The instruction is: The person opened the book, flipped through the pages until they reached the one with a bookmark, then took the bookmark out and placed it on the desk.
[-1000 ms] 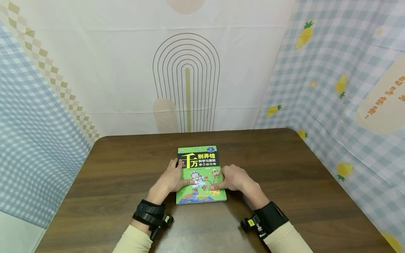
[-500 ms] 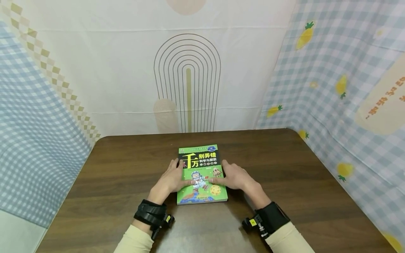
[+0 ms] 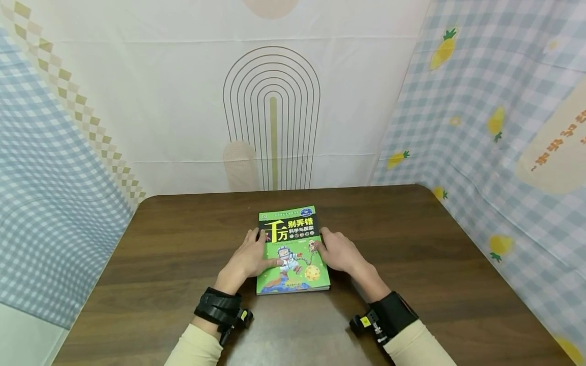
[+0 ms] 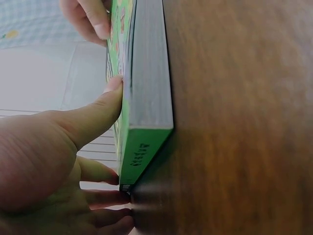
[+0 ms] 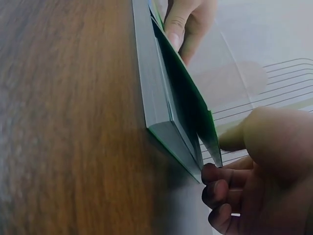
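Observation:
A green paperback book [image 3: 288, 274] with a black title band and a cartoon astronaut lies on the wooden table. Its spine faces my left hand [image 3: 249, 256], whose straight thumb [image 4: 100, 110] rests on the front cover while the fingers touch the green spine. At the opposite edge, my right hand [image 3: 341, 251] pinches the front cover [image 5: 188, 90] between thumb and fingers. The right wrist view shows that cover raised off the page block [image 5: 161, 98], leaving a dark gap. In the head view the right fingertips are partly hidden behind the book's edge.
The brown table [image 3: 183, 229] reaches back to a white cloth [image 3: 183, 101] printed with arches. Blue checked cloth hangs at the left [image 3: 59, 203] and the right [image 3: 458, 152]. Each wrist wears a black strap with a small camera.
My right thumb has drawn back from the cover's middle to its right edge, and the right hand has taken hold of the cover. The left hand stays in place.

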The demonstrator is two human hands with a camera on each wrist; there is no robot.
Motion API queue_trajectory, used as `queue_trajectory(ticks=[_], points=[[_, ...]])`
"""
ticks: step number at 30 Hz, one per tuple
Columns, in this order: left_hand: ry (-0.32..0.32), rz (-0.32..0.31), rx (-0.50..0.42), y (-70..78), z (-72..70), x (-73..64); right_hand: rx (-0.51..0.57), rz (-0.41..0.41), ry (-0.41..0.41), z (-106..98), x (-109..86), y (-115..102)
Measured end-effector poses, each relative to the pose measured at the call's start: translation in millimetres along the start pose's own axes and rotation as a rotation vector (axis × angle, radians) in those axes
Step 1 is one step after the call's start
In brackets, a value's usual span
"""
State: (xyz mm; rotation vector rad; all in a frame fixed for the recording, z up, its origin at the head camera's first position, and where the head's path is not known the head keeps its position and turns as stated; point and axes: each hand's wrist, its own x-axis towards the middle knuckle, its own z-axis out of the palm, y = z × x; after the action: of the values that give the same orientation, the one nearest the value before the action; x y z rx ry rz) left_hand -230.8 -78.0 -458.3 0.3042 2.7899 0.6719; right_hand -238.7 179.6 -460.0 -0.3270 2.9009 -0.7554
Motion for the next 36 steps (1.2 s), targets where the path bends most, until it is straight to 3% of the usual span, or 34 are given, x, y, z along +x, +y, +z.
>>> queue_trajectory(ticks=[9, 20, 26, 30, 32, 36], points=[[-0.006, -0.003, 0.009, 0.8, -0.6, 1.2, 0.115, -0.019, 0.034, -3, 0.7, -1], [0.005, -0.003, 0.003, 4.2, -0.4, 0.7, 0.152, -0.050, 0.075, -5, 1.3, 0], [0.079, 0.077, 0.097, 18.9, -1.7, -2.0, 0.172, -0.068, 0.105, -7, 1.3, -2], [0.093, 0.149, 0.138, 30.1, -0.1, -5.8, 0.168, -0.079, 0.128, -8, 2.0, -3], [0.084, 0.184, 0.101, 33.8, 1.4, -6.8, 0.165, -0.086, 0.142, -9, 2.2, -4], [0.055, 0.275, -0.079, 38.6, 4.3, -7.1, 0.188, -0.116, 0.162, -13, 0.8, -8]])
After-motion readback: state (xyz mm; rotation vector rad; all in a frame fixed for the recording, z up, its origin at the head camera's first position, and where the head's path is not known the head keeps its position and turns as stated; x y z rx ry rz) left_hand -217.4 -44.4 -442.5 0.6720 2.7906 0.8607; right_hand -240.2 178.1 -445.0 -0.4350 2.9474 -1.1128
